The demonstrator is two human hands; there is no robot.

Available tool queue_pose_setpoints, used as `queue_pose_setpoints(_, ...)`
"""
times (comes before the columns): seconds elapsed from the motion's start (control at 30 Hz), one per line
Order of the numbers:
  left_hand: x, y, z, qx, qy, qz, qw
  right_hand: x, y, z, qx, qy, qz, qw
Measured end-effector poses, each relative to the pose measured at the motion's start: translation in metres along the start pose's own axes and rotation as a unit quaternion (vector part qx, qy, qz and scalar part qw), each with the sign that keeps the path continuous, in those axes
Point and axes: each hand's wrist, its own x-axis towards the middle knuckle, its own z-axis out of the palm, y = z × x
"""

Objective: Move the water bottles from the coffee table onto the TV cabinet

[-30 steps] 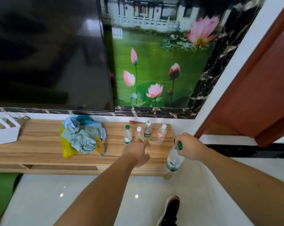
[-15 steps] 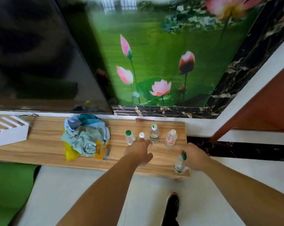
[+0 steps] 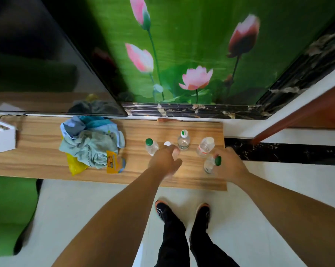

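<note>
Right hand (image 3: 227,164) closed round green-capped bottle (image 3: 211,164) low over TV cabinet (image 3: 47,151) near its front corner, left hand (image 3: 165,162) loosely open, holding nothing, beside white-capped bottle (image 3: 167,143); toppling risked through crowding standing neighbours or edge.

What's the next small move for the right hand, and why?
Probably open the right hand and lift it away. The green-capped bottle it grips looks upright on the TV cabinet, near the front right corner beside four other bottles, so it seems placed.
</note>
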Motion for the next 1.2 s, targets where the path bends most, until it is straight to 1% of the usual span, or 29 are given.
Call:
queue_pose_setpoints(0.03,0.002,-0.003,0.002,-0.024,0.014,-0.009,1.0,0.003,0.0,0.004,0.0,-0.004,0.004,1.0)
queue_pose_setpoints(0.07,0.004,-0.007,0.004,-0.026,0.024,-0.008,0.999,0.007,0.0,0.008,0.0,-0.011,0.004,1.0)
queue_pose_setpoints(0.1,0.006,-0.012,0.006,-0.006,0.024,0.0,1.0,0.011,-0.001,0.012,-0.003,-0.02,0.001,1.0)
queue_pose_setpoints(0.2,0.011,-0.029,0.011,0.057,-0.006,0.022,0.998,0.026,-0.006,0.024,-0.013,-0.044,-0.008,0.999)
queue_pose_setpoints(0.33,0.021,-0.045,0.012,0.069,-0.028,0.009,0.997,0.043,-0.014,0.039,-0.017,-0.051,0.008,0.999)
queue_pose_setpoints(0.43,0.025,-0.056,0.012,0.042,-0.041,-0.002,0.998,0.053,-0.017,0.052,-0.007,-0.053,0.038,0.998)
queue_pose_setpoints(0.53,0.024,-0.068,0.015,-0.008,-0.048,-0.021,0.999,0.059,-0.022,0.069,0.055,-0.006,0.075,0.996)
queue_pose_setpoints(0.6,0.023,-0.076,0.018,-0.025,-0.053,-0.032,0.998,0.064,-0.026,0.082,0.075,0.004,0.094,0.993)
queue_pose_setpoints(0.73,0.021,-0.095,0.023,-0.048,-0.052,-0.044,0.997,0.072,-0.028,0.107,0.057,-0.069,0.127,0.988)
queue_pose_setpoints(0.8,0.018,-0.102,0.024,-0.054,-0.055,-0.046,0.996,0.073,-0.026,0.114,0.057,-0.085,0.13,0.986)
queue_pose_setpoints(0.93,0.017,-0.109,0.025,-0.063,-0.05,-0.057,0.995,0.074,-0.026,0.113,0.069,-0.07,0.124,0.987)
queue_pose_setpoints(1.07,0.013,-0.104,0.022,-0.057,-0.058,-0.054,0.995,0.069,-0.028,0.103,0.072,-0.081,0.119,0.987)
queue_pose_setpoints(1.13,0.012,-0.096,0.014,-0.062,-0.06,-0.041,0.995,0.065,-0.032,0.093,0.045,-0.089,0.115,0.988)
queue_pose_setpoints(1.2,0.008,-0.086,0.004,-0.065,-0.047,-0.039,0.996,0.056,-0.037,0.079,0.02,-0.1,0.104,0.989)
